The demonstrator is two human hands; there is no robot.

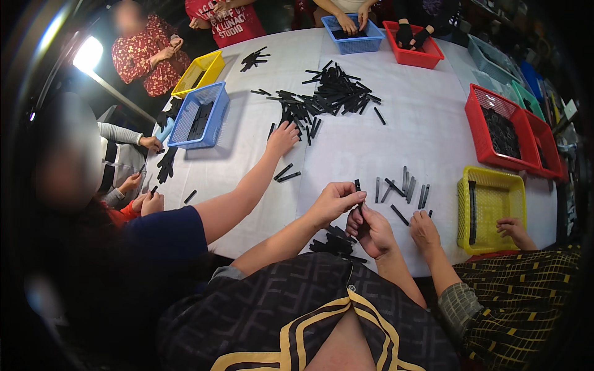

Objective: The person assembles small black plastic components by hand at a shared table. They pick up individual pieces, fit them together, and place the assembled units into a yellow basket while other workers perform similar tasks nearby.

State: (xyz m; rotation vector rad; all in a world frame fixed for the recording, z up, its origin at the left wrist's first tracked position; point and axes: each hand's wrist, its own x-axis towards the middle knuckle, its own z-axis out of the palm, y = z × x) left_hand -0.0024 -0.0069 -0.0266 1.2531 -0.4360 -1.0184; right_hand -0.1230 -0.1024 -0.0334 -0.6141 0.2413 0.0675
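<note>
slim black strip (357, 185) is held over the near side of the white counter (260, 213), pinched in the grip of left hand (335, 202) and right hand (375, 233), black strip pile (339, 91) heaped beyond

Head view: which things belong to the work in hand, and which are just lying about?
In the work:
- black strip, held between left hand and right hand
- central strip pile
- blue basket with strips

Seemingly just lying about:
- black glove at the table's left edge
</note>
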